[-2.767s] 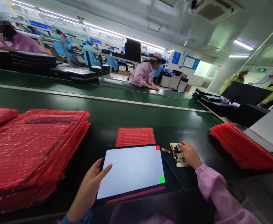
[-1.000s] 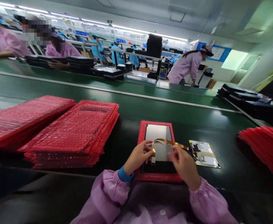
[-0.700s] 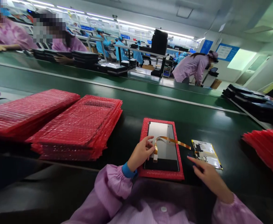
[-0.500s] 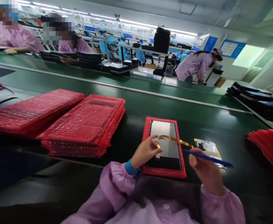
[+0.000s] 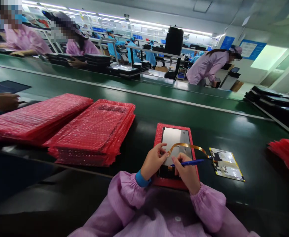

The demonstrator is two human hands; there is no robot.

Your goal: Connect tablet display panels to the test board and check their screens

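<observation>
A flat display panel (image 5: 177, 135) lies on a red bubble-wrap pouch (image 5: 158, 133) in front of me. My left hand (image 5: 154, 160) pinches the near end of an orange flex cable (image 5: 187, 145) above the panel. That cable arches right to a circuit board with silver and yellow edges (image 5: 229, 163), which rests on the dark bench. Held in my right hand (image 5: 187, 172) is a slim blue pen-like tool (image 5: 192, 162), its tip low over the panel's dark lower edge near the cable end. Whether the tip touches anything is hidden by the fingers.
Stacks of red bubble-wrap pouches (image 5: 92, 125) stand on the left, more pouches (image 5: 287, 156) at the right edge. A green conveyor belt (image 5: 159, 97) crosses beyond. Another person's hand (image 5: 2, 102) reaches in at far left. Black devices (image 5: 273, 102) are piled at the right.
My right hand has moved left with the blue tool, from beside the circuit board to over the panel. My left hand stays at the cable. At far left another person's hand has come into view.
</observation>
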